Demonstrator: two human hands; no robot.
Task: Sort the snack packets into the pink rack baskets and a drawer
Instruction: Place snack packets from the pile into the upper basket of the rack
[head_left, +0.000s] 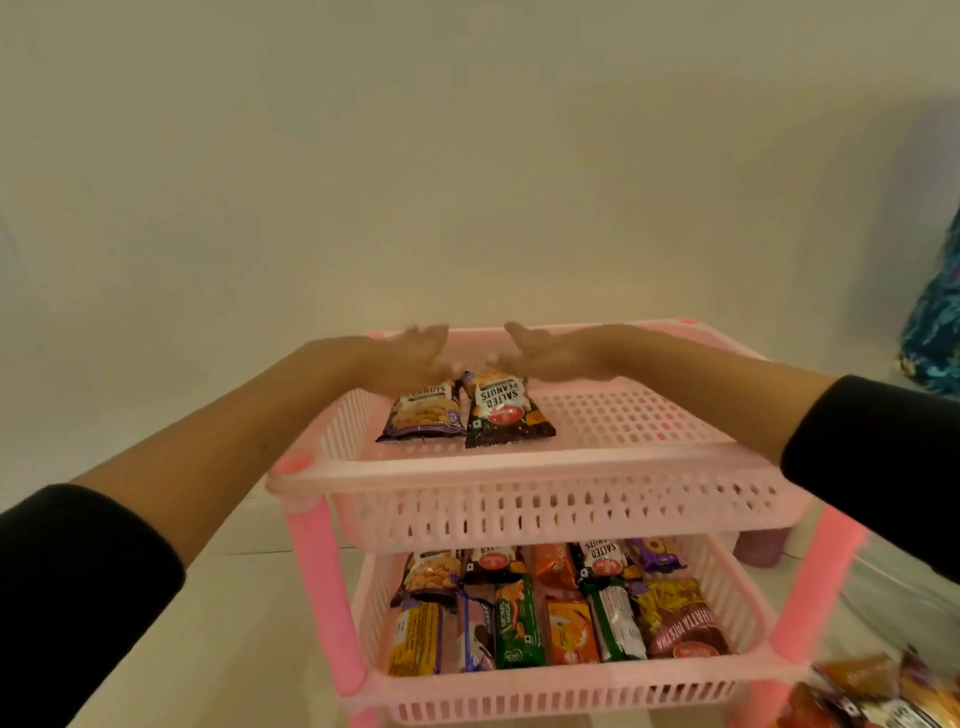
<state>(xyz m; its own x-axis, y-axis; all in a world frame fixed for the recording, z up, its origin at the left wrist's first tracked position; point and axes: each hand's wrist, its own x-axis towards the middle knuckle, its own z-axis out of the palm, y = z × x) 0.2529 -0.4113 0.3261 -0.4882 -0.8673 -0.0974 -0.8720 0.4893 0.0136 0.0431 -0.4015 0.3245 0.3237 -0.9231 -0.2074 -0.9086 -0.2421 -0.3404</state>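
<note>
A pink plastic rack stands in front of me, with a top basket (613, 415) and a lower basket (571, 691). Two peanut packets lie side by side at the top basket's back left: a purple-edged one (423, 415) and a dark Salted Peanuts one (506, 413). My left hand (415, 353) and right hand (550, 351) hover just over the packets' far ends, fingers straight and blurred, holding nothing that I can see. The lower basket holds several packets in rows, among them a green one (517, 623) and an orange one (571, 631).
More loose snack packets (872, 691) lie on the floor at the bottom right. A pale wall rises behind the rack. A blue patterned cloth (935, 322) hangs at the right edge. No drawer is in view.
</note>
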